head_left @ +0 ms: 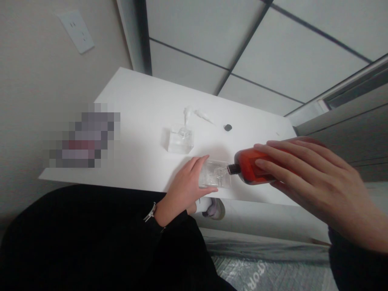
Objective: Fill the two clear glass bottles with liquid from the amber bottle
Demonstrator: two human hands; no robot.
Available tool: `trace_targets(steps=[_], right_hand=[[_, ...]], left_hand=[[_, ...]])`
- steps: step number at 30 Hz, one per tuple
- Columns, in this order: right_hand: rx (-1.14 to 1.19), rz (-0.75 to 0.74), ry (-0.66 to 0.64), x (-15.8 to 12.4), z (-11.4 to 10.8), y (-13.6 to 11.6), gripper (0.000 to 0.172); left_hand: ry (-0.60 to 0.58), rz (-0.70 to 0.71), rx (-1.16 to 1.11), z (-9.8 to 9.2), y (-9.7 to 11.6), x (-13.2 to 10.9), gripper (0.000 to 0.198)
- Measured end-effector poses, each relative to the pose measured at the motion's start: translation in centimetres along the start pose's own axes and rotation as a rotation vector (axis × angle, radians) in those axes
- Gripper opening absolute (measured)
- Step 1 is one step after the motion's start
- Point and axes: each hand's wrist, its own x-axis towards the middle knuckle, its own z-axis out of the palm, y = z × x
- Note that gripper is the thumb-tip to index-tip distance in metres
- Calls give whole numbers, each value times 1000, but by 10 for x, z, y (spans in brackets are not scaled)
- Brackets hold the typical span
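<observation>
My left hand (188, 178) is wrapped round the near side of a clear square bottle (215, 174), steadying it close to the table's front edge. In my right hand (315, 178) lies a reddish-orange bottle (251, 165), tipped on its side. Its dark, uncapped neck (233, 169) points left at the clear bottle's mouth. Whether liquid is flowing is too small to tell. A second clear square bottle (181, 141) stands behind, with no pump on it. White pump heads (187, 115) lie beyond it, and a small black cap (228, 127) rests to their right.
A white table (145, 105) stands against the wall, with a pixelated object (85, 137) at its left end. An outlet (76, 31) is on the left wall. Panelled doors (200, 36) rise behind. A shoe (216, 209) shows below the front edge.
</observation>
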Motion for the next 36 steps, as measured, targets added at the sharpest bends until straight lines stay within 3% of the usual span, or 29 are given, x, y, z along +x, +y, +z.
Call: trace_targets(steps=[5, 11, 19, 28, 36], right_hand=[[-14, -28, 10, 4, -4, 1, 45], [-7, -18, -61, 3, -7, 1, 58], [-5, -46, -50, 7, -6, 0, 61], [-52, -94, -41, 12, -3, 1, 50], [-32, -76, -96, 10, -4, 0, 54]], left_hand=[[-7, -9, 3, 0, -1, 0, 90], [4, 7, 5, 1, -1, 0, 89], [15, 15, -3, 2, -2, -1, 88], [1, 14, 4, 1, -1, -2, 90], [6, 19, -13, 4, -3, -1, 88]])
